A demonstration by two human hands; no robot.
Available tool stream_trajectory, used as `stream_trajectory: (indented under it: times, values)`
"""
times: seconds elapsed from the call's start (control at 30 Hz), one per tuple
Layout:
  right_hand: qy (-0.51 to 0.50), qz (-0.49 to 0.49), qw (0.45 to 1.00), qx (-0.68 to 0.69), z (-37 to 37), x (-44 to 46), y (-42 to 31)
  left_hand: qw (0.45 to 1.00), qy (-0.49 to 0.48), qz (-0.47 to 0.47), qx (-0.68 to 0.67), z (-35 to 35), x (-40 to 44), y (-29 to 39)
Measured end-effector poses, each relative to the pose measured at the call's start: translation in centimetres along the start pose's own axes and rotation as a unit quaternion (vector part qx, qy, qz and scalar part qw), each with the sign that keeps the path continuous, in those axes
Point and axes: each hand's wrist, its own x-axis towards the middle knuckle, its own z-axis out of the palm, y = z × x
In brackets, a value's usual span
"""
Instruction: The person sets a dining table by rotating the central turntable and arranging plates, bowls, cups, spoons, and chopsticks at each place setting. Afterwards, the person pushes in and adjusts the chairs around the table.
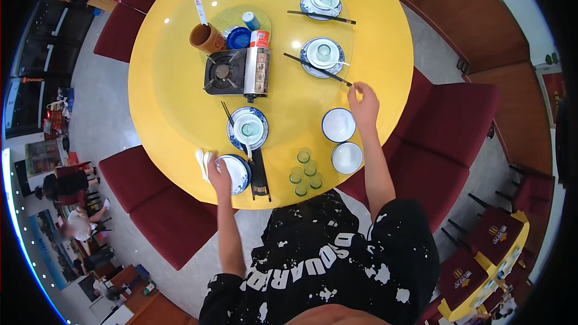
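Observation:
At the end of a pair of black chopsticks (318,70) is my right hand (363,103), its fingers closed on them. The chopsticks lie slanted over a place setting with a blue-patterned plate (305,65), a white bowl and a green glass (323,53). Over the left edge of a stack of plates (241,171), my left hand (218,171) hangs beside white spoons (200,157); whether it holds anything is unclear. Black chopsticks (259,177) lie right of the stack. Two groups of white bowls (338,125) sit below my right hand.
A gas stove (224,73), a brown pot (205,37) and a blue bowl (239,38) stand at the upper middle. Several green glasses (309,170) are near the front edge. Red chairs (445,120) surround the yellow table (385,42).

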Motion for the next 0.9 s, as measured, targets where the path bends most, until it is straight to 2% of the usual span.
stream_trajectory:
  times: [0.13, 0.2, 0.3, 0.47, 0.67, 0.8, 0.83, 0.9]
  values:
    - [-0.020, 0.036, 0.998, 0.051, -2.7, -6.2, -1.4, 0.982, -0.094, 0.009, 0.165, 1.3, 8.8, -6.3]
    - [-0.023, 0.052, 0.997, 0.056, -3.8, -8.4, -1.8, 0.969, -0.142, -0.008, 0.204, 2.8, 10.7, -9.4]
    - [-0.045, 0.070, 0.994, 0.065, -4.8, -11.5, -2.5, 0.951, -0.153, 0.001, 0.270, 4.0, 10.9, -10.9]
    - [-0.137, 0.067, 0.984, 0.091, -3.3, -15.4, -4.8, 0.949, -0.158, 0.014, 0.273, 3.2, 10.5, -11.2]
    - [-0.185, 0.110, 0.966, 0.145, -0.5, -19.4, -8.3, 0.938, -0.173, 0.021, 0.299, 3.2, 10.2, -11.2]
    - [-0.196, 0.101, 0.962, 0.161, 0.9, -22.2, -11.1, 0.918, -0.200, 0.013, 0.341, 2.4, 9.1, -8.2]
    - [-0.198, 0.118, 0.958, 0.171, 1.2, -22.9, -11.6, 0.925, -0.174, 0.045, 0.335, 2.4, 8.7, -8.2]
    - [-0.204, 0.153, 0.949, 0.185, 1.5, -24.8, -12.6, 0.924, -0.182, 0.051, 0.332, 2.1, 8.1, -7.2]
